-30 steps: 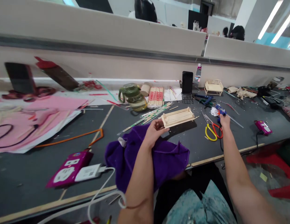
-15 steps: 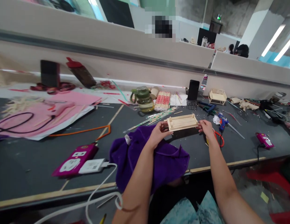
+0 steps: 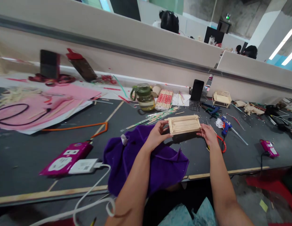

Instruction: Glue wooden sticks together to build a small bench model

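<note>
A small rectangular wooden stick frame (image 3: 184, 124) is held up above the dark table, its slatted face turned toward me. My left hand (image 3: 160, 134) grips its left end between thumb and fingers. At the other end, the fingertips of my right hand (image 3: 208, 134) pinch the lower right corner. A purple cloth (image 3: 168, 163) lies under my left wrist and forearm. Beyond the frame are thin sticks in green-marked wrapping (image 3: 157, 116). Red-handled scissors (image 3: 223, 143) rest beside my right hand, partly hidden by it.
A green-lidded jug (image 3: 145, 99) and a bundle of sticks (image 3: 164, 99) stand behind. To the right are a blue glue gun (image 3: 226, 125), pliers (image 3: 210, 110) and a small wooden model (image 3: 221, 99). A magenta power strip (image 3: 68, 157) with a white charger (image 3: 84, 165) lies left.
The wooden frame has tilted, so more of its slatted face shows. Both hands keep their hold. The camera view has shifted slightly.
</note>
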`<state>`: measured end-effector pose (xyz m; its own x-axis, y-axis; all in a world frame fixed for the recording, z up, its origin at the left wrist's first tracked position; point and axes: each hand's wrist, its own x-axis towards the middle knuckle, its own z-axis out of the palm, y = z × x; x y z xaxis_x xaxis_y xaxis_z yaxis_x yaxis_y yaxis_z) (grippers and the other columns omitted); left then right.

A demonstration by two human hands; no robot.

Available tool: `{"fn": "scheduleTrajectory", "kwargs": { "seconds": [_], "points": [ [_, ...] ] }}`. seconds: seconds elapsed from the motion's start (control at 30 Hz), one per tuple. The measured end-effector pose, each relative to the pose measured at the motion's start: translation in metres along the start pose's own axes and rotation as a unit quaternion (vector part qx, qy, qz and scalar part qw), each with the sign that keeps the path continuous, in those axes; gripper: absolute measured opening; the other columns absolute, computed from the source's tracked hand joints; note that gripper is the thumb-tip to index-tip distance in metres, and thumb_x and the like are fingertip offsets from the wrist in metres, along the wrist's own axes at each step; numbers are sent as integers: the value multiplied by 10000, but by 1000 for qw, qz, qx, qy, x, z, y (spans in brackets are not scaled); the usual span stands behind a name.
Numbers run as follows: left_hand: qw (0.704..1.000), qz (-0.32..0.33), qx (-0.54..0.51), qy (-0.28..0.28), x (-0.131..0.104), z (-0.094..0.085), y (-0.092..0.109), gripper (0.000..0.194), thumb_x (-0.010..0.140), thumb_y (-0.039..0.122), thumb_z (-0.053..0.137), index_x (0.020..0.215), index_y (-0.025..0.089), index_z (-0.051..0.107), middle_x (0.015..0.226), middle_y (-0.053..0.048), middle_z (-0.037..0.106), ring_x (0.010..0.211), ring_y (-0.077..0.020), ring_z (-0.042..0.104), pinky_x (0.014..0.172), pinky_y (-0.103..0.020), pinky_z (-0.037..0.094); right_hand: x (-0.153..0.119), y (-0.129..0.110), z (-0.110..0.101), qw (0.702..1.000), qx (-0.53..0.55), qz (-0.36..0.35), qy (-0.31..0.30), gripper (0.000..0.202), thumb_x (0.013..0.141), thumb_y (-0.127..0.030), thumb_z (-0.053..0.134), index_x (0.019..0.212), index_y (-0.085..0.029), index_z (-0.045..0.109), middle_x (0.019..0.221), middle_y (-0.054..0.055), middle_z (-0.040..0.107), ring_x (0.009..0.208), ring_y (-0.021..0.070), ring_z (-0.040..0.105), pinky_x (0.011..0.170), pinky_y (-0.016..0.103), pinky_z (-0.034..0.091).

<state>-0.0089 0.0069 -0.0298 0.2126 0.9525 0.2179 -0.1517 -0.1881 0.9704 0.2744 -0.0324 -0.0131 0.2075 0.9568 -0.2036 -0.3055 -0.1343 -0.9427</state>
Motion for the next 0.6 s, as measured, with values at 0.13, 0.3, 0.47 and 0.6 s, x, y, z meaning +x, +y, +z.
{"fn": "scheduleTrajectory", "kwargs": {
  "seconds": [0.13, 0.3, 0.47, 0.6],
  "points": [
    [999, 23, 17, 14, -2, 2, 4, 627, 564, 321, 928, 1073, 233, 574, 1257, -86, 649, 1279, -295, 614, 1181, -530, 432, -3, -3, 2, 1000, 16, -2, -14, 256, 837, -407, 766, 960, -185, 738, 898, 60, 799, 738, 161, 733, 684, 293, 652],
    [995, 71, 55, 39, -6, 4, 7, 562, 620, 310, 894, 1088, 241, 588, 1275, -85, 644, 1307, -285, 603, 1216, -504, 385, -7, -6, 5, 997, 62, -30, -41, 348, 770, -435, 833, 1019, -212, 737, 953, 41, 797, 807, 181, 738, 781, 354, 660],
    [984, 115, 127, 54, -8, 4, 11, 424, 744, 308, 800, 1105, 247, 587, 1387, -127, 622, 1487, -303, 445, 1259, -501, 287, -10, -7, 8, 993, 83, -58, -56, 394, 709, -385, 876, 1046, -227, 744, 959, 16, 784, 839, 173, 724, 823, 354, 659],
    [969, 137, 193, 67, -8, 3, 16, 387, 763, 309, 763, 1107, 241, 599, 1441, -154, 590, 1521, -325, 387, 1238, -528, 297, -11, -7, 10, 992, 85, -69, -59, 401, 715, -366, 878, 1065, -232, 736, 991, 16, 774, 876, 173, 722, 878, 359, 643]
  ]
}}
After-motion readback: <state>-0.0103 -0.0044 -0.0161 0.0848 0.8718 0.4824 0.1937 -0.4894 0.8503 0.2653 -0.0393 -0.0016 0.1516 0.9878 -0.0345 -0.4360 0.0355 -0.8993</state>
